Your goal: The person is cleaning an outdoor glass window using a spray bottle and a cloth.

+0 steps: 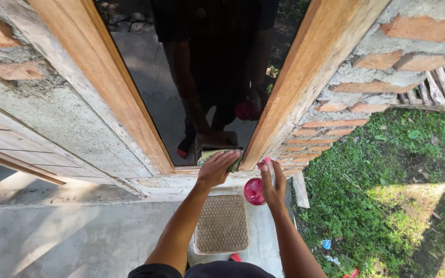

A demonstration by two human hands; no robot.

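Note:
My left hand (216,168) presses a green cloth (213,154) flat against the bottom of a dark glass pane (181,92) set in a wooden frame (114,98). My right hand (273,181) is shut on a pink spray bottle (254,191), held just right of the frame's lower corner. The glass shows a dark reflection of a person with the cloth and the bottle.
Rough brick and mortar wall (366,77) flanks the frame on both sides. A woven brown mat (222,223) lies on the concrete floor (78,237) below my arms. Grass (387,195) with small litter spreads to the right. A wooden plank (300,189) leans by the wall.

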